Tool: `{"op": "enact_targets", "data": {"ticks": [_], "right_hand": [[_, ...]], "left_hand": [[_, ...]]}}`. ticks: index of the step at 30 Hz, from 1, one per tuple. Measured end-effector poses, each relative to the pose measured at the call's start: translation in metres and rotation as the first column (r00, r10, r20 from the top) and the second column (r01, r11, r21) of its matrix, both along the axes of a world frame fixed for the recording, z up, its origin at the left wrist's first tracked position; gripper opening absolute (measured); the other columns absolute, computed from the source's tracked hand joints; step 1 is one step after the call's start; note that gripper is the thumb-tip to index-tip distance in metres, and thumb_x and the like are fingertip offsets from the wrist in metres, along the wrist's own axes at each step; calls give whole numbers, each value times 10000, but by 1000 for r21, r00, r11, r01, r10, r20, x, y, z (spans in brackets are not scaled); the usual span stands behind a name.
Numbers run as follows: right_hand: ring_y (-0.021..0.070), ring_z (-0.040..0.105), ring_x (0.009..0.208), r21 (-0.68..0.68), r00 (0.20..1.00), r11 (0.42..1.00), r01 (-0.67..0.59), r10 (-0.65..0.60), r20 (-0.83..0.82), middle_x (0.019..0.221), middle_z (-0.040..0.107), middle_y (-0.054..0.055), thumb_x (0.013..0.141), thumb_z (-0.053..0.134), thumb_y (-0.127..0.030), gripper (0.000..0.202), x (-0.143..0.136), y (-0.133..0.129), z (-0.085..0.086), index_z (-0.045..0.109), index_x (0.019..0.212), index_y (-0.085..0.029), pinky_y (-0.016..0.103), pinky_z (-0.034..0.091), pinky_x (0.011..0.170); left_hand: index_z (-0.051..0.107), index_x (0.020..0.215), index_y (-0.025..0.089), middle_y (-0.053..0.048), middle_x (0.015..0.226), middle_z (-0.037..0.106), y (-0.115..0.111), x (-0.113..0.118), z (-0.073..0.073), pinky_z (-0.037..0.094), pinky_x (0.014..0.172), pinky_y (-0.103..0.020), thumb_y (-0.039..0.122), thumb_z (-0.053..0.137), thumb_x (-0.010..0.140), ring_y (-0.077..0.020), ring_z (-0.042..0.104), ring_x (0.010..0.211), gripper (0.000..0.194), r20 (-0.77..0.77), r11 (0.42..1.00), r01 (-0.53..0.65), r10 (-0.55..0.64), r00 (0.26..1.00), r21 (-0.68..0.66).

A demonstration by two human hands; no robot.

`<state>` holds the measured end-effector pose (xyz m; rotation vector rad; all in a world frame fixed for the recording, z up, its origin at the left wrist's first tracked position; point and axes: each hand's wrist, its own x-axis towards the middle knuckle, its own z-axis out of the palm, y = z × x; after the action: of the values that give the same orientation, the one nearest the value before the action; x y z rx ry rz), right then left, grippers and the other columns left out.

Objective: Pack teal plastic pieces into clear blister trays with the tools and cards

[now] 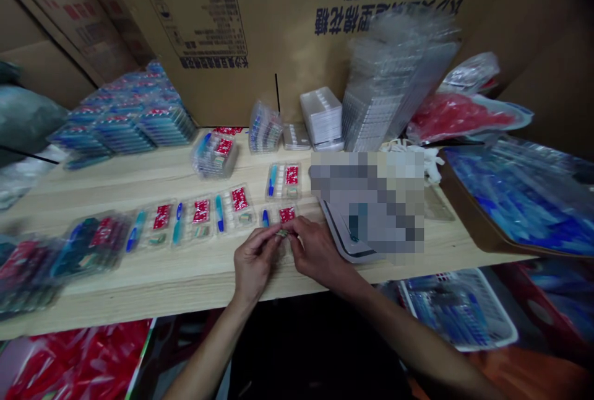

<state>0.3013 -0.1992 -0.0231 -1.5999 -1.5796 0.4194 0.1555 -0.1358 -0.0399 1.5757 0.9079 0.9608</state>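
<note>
My left hand (254,259) and my right hand (314,250) meet at the table's front edge, both pinching a small greenish piece (281,233) between their fingertips. Beneath them lies a clear plastic tray with a red packet (286,214) and a blue pen (265,218), partly covered by my hands. Just behind it is another clear tray with a blue pen (272,181) and a red packet (292,175). To the left, several similar trays (239,207) stand in a row, each with a pen, a red packet and a small greenish item.
A grey tray (336,230), partly pixelated, is right of my hands. Stacks of filled trays (123,127) stand back left; tall clear trays (375,96) lean against the cardboard box (264,22). A brown carton (468,226) of blue items sits at right, a white basket (503,326) below.
</note>
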Motion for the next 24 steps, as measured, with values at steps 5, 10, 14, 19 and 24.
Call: {"op": "enact_targets", "data": {"ticks": [5,10,14,19,24], "right_hand": [[210,601,981,-48,997,997,60,-58,50,1042,630,127,830,404,-29,397,33,-12,-2,576,1179,-105,342,475,881],[201,582,1028,-233,984,970,-67,103,148,1062,607,119,749,431,44,437,37,-29,-9,643,1095,-118,322,467,920],[202,566,1051,-295,976,952,-77,132,171,1065,602,112,750,423,49,464,25,-30,-12,633,1120,-135,327,454,943],[204,546,1096,-269,978,959,-87,134,163,1101,596,117,725,421,58,565,23,-32,-16,584,1231,-133,330,442,968],[195,575,1066,-270,977,957,-105,151,153,1055,630,100,762,431,38,477,30,-28,-17,615,1160,-151,312,456,940]], "left_hand": [[734,1056,172,-21,843,692,18,-18,7,480,703,-236,363,731,788,-120,604,726,330,-63,999,-15,13,998,-41],[727,1075,165,-29,818,696,34,-11,13,460,637,-234,327,677,789,-132,595,695,332,-255,960,269,-281,925,-79],[737,920,165,-21,728,700,32,14,10,454,608,-249,252,638,764,-151,599,648,204,-414,897,430,-430,802,-100],[753,851,198,-40,813,715,26,27,12,479,717,-302,113,545,780,-175,625,738,235,-645,832,541,-349,680,120],[734,896,200,-49,819,695,25,25,10,496,737,-321,55,504,775,-191,630,761,297,-687,793,571,-295,664,212]]}}
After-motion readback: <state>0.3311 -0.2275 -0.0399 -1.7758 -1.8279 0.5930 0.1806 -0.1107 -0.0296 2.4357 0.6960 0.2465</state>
